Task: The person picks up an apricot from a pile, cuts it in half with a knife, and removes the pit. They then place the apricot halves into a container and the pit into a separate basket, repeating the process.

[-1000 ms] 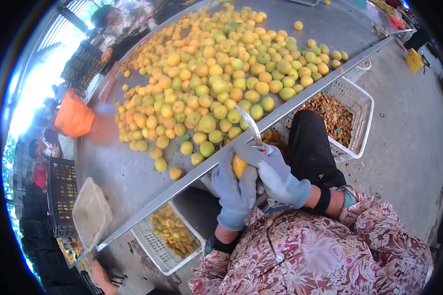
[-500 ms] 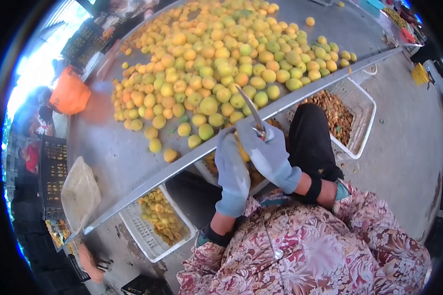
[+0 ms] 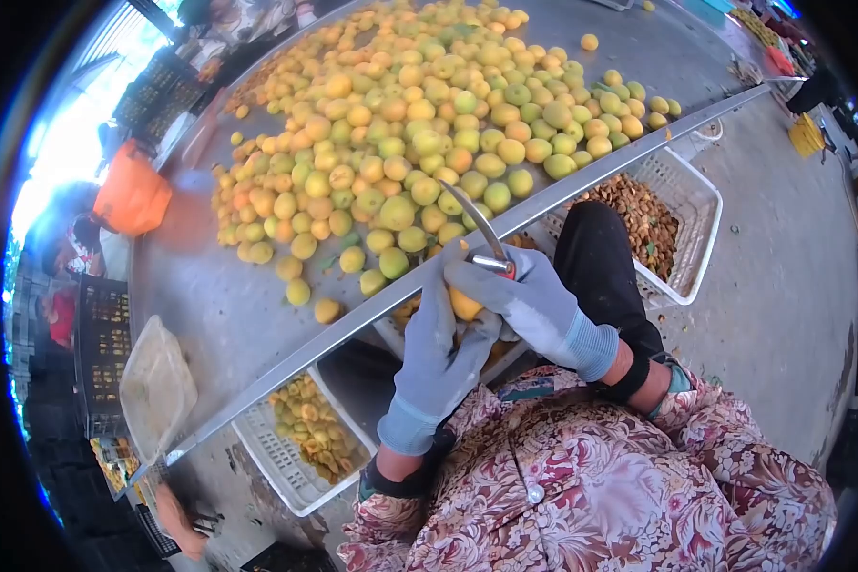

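Observation:
Grey gloves cover both hands, which meet just over the metal table's near edge. My right hand (image 3: 548, 313) grips a knife with a curved blade (image 3: 474, 214), a metal collar and a red part of the handle (image 3: 507, 270). The blade points up and away, over the table. My left hand (image 3: 431, 357) is closed around a yellow-orange apricot (image 3: 464, 304), partly hidden between its fingers and thumb and the right hand. A large heap of yellow, orange and greenish apricots (image 3: 391, 143) lies on the table just beyond the hands.
Below the table edge, a white crate (image 3: 701, 238) at right holds brown pits; another (image 3: 257, 429) at left holds cut apricot pieces. On the table stand a pale plastic basin (image 3: 157, 386) and an orange bucket (image 3: 133, 191). Other people are at the far left.
My left hand has turned and its wrist has swung left and down, so more of the apricot shows. The knife has shifted slightly left and down with my right hand.

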The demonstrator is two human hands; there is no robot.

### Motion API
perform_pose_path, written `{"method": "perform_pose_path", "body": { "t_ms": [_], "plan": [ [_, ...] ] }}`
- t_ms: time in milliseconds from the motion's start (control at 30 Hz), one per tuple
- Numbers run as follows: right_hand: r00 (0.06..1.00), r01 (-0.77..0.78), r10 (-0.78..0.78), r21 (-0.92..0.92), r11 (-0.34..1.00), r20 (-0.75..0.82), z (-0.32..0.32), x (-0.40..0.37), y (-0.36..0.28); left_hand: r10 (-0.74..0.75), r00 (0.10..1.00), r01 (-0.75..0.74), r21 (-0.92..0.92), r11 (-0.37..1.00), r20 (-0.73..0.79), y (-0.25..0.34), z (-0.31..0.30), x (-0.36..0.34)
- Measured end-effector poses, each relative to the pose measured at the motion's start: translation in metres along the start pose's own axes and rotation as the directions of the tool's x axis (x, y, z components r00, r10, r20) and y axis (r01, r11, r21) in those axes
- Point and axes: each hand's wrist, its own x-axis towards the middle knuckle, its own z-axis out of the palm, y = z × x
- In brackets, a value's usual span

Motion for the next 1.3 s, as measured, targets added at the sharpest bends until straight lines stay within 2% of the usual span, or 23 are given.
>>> {"method": "perform_pose_path", "body": {
  "t_ms": [33, 100, 133, 200, 233, 267, 300, 333, 367, 433, 467, 533, 567, 633, 767, 833, 933, 967, 1033, 1167, 1233, 1267, 1300],
  "plan": [
    [1.000, -0.002, 0.002, 0.001, 1.000, 0.001, 0.001, 0.003, 0.007, 0.045, 0.998, -0.046, -0.025, 0.999, -0.045, -0.001, 0.003, 0.000],
    [0.938, 0.326, -0.328, -0.037, 0.945, -0.115, 0.004, 0.011, 0.027, 0.079, 0.992, -0.084, -0.050, 0.995, -0.093, -0.003, 0.008, 0.000],
    [0.939, 0.321, -0.323, -0.035, 0.946, -0.113, 0.008, 0.012, 0.030, 0.079, 0.989, -0.085, -0.041, 0.996, -0.126, -0.003, 0.010, 0.001],
    [0.950, 0.284, -0.229, 0.282, 0.917, -0.213, 0.014, 0.014, 0.030, 0.082, 0.984, -0.088, -0.037, 0.995, -0.156, -0.004, 0.015, 0.001],
    [0.951, 0.279, -0.224, 0.277, 0.919, -0.215, 0.010, 0.017, 0.036, 0.024, 0.978, -0.033, -0.037, 0.999, -0.208, -0.007, 0.020, 0.000],
    [0.870, 0.440, -0.428, -0.005, 0.898, -0.245, 0.005, 0.024, 0.048, -0.038, 0.965, 0.028, -0.041, 0.999, -0.260, -0.011, 0.025, -0.004],
    [0.763, 0.550, -0.610, -0.282, 0.786, -0.213, 0.004, 0.023, 0.052, -0.056, 0.965, 0.045, -0.049, 0.998, -0.256, -0.014, 0.030, -0.009],
    [0.851, 0.437, -0.420, -0.018, 0.899, -0.315, 0.008, 0.022, 0.051, 0.024, 0.953, 0.001, 0.083, 0.997, -0.301, -0.017, 0.034, -0.011],
    [0.847, 0.445, -0.428, -0.019, 0.895, -0.315, 0.005, 0.022, 0.049, 0.126, 0.933, -0.051, 0.221, 0.974, -0.337, -0.019, 0.034, -0.006],
    [0.976, 0.188, -0.169, 0.142, 0.972, -0.137, -0.004, 0.018, 0.043, 0.106, 0.954, -0.048, 0.208, 0.977, -0.279, -0.020, 0.023, -0.006],
    [0.977, 0.184, -0.165, 0.145, 0.972, -0.135, -0.007, 0.014, 0.039, 0.094, 0.977, -0.060, 0.178, 0.982, -0.192, -0.022, 0.014, -0.005],
    [0.999, -0.049, 0.048, 0.179, 0.983, 0.013, -0.007, 0.003, 0.016, 0.006, 1.000, -0.008, 0.167, 0.986, 0.012, -0.023, 0.002, -0.005],
    [0.999, -0.050, 0.048, 0.181, 0.982, 0.011, -0.005, 0.006, 0.021, 0.005, 1.000, -0.007, 0.167, 0.986, 0.015, -0.020, 0.003, -0.005],
    [0.986, 0.040, 0.001, 0.247, 0.968, -0.164, 0.004, 0.019, 0.027, 0.215, 0.976, -0.172, 0.456, 0.873, -0.045, -0.016, 0.007, -0.003],
    [0.988, 0.045, -0.008, 0.232, 0.972, -0.156, 0.011, 0.006, 0.008, 0.249, 0.963, -0.180, 0.447, 0.876, -0.100, -0.020, 0.010, 0.001],
    [0.994, -0.029, 0.050, 0.215, 0.976, -0.093, 0.009, 0.005, 0.005, 0.255, 0.957, -0.147, 0.535, 0.832, -0.135, -0.016, 0.009, 0.002],
    [0.993, -0.011, 0.030, 0.171, 0.985, -0.112, 0.011, 0.005, 0.005, 0.314, 0.941, -0.169, 0.626, 0.761, -0.128, -0.022, 0.006, 0.001],
    [0.993, -0.016, 0.035, 0.169, 0.985, -0.109, 0.013, 0.009, 0.007, 0.310, 0.941, -0.163, 0.626, 0.763, -0.133, -0.027, 0.009, 0.003],
    [0.905, 0.287, -0.252, 0.055, 0.956, -0.344, 0.023, 0.022, 0.018, 0.292, 0.912, -0.109, 0.518, 0.849, -0.287, -0.034, 0.019, 0.008],
    [0.857, 0.343, -0.333, -0.047, 0.938, -0.393, 0.030, 0.039, 0.025, 0.109, 0.904, 0.013, 0.282, 0.959, -0.414, -0.023, 0.025, 0.014],
    [0.793, 0.372, -0.453, -0.265, 0.890, -0.408, 0.031, 0.044, 0.030, 0.076, 0.908, 0.019, 0.222, 0.975, -0.411, -0.025, 0.022, 0.013],
    [0.802, 0.360, -0.442, -0.267, 0.894, -0.402, 0.032, 0.045, 0.030, 0.165, 0.878, 0.020, 0.379, 0.925, -0.449, -0.035, 0.028, 0.011],
    [0.799, 0.329, -0.441, -0.316, 0.890, -0.410, 0.032, 0.045, 0.027, 0.150, 0.878, 0.034, 0.371, 0.928, -0.455, -0.032, 0.029, 0.012]
  ]
}}
